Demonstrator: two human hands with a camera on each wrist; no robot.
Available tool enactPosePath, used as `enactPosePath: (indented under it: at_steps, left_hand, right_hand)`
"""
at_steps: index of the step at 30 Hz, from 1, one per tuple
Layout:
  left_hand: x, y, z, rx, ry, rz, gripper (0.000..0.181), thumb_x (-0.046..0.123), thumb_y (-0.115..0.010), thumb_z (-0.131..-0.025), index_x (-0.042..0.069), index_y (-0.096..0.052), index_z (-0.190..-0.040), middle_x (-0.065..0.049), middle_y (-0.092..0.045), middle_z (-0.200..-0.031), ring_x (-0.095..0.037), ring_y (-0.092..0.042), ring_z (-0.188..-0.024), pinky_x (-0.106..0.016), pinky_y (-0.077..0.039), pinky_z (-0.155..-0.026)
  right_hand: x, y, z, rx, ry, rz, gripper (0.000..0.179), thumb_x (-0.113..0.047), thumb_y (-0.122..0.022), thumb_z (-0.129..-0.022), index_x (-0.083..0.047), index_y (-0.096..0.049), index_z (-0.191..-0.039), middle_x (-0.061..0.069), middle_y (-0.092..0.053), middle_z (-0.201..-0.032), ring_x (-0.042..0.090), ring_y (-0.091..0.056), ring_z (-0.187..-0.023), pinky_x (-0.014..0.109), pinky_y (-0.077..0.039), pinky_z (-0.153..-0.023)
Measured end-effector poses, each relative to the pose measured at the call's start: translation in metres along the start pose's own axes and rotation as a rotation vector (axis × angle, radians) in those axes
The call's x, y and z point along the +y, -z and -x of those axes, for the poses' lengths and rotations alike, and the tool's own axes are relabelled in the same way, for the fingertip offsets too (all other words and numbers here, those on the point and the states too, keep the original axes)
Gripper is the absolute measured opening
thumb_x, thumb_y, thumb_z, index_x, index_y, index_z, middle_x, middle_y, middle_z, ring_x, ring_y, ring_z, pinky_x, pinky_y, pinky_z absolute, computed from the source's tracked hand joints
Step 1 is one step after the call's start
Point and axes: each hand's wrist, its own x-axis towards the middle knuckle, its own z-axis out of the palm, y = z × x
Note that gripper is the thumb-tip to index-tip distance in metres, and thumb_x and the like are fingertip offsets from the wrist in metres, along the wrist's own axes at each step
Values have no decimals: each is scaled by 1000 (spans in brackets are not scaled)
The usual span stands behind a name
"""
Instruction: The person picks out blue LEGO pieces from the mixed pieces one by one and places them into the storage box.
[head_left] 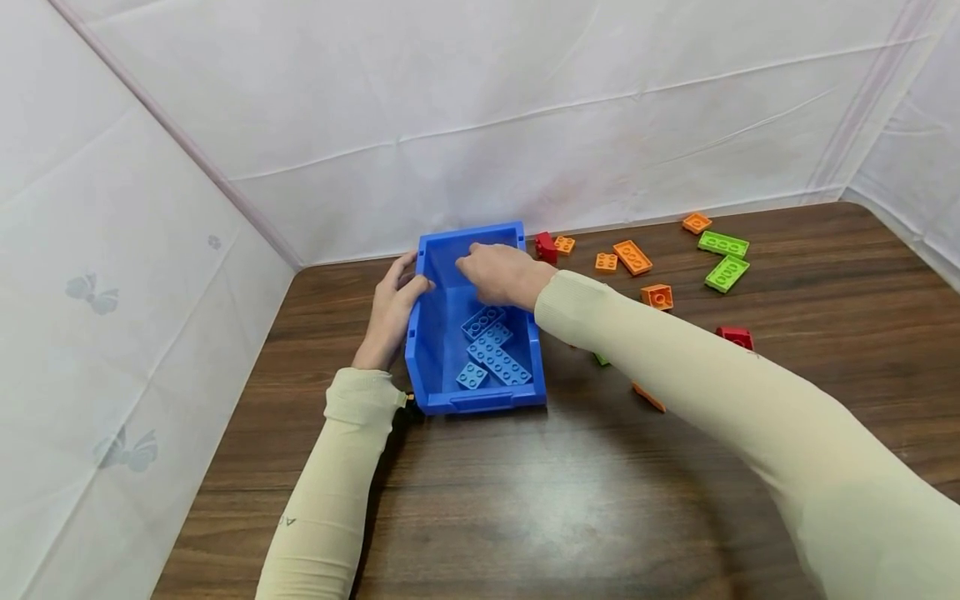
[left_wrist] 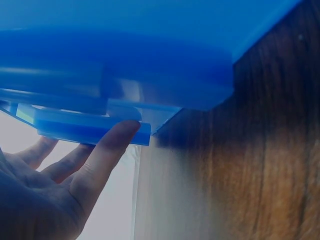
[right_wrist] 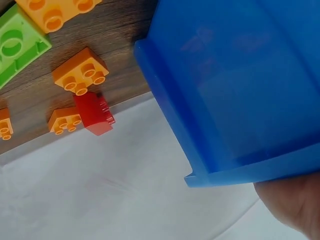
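Note:
A blue plastic bin (head_left: 483, 403) stands on the wooden table, and several blue toy bricks (head_left: 495, 350) lie on its floor. At the bin's left side my left hand (head_left: 390, 312) grips the rim; in the left wrist view the thumb (left_wrist: 112, 145) presses the bin's edge, with other fingers behind. My right hand (head_left: 498, 273) is over the far part of the bin, its fingers bent downward. Whatever is under those fingers is hidden. In the right wrist view, only a patch of skin (right_wrist: 295, 202) shows beyond the blue rim.
Right of the bin lie a red brick (head_left: 546, 247), orange bricks (head_left: 632, 257), green bricks (head_left: 723, 244) and another red brick (head_left: 735, 337), partly behind the right sleeve (head_left: 697, 392). White cloth (head_left: 480, 100) hangs along the table's back and sides.

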Motion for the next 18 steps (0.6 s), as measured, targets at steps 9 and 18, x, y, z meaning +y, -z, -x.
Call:
enactPosePath:
  at_steps: [9, 18]
  left_hand:
    - [1, 0, 1, 5, 5, 8, 73, 25, -60, -94, 18, -42, -164, -20, -53, -153, -43, -56, -133, -64, -48, -104]
    - [0, 1, -1, -2, -2, -6, 71, 26, -60, -96, 18, -42, -164, -21, -52, -155, -44, -55, -135, -65, -47, -106]
  right_hand:
    - [-2, 0, -1, -71, 13, -1, 54, -20, -67, -104, -11, -53, -156, 15, -56, -152, 35, -56, -135, 55, -45, -112]
    - [-3, 0, -4, -135, 9, 9, 51, -19, -67, -104, -13, -55, -154, 13, -59, -147, 34, -58, -132, 57, -45, -111]
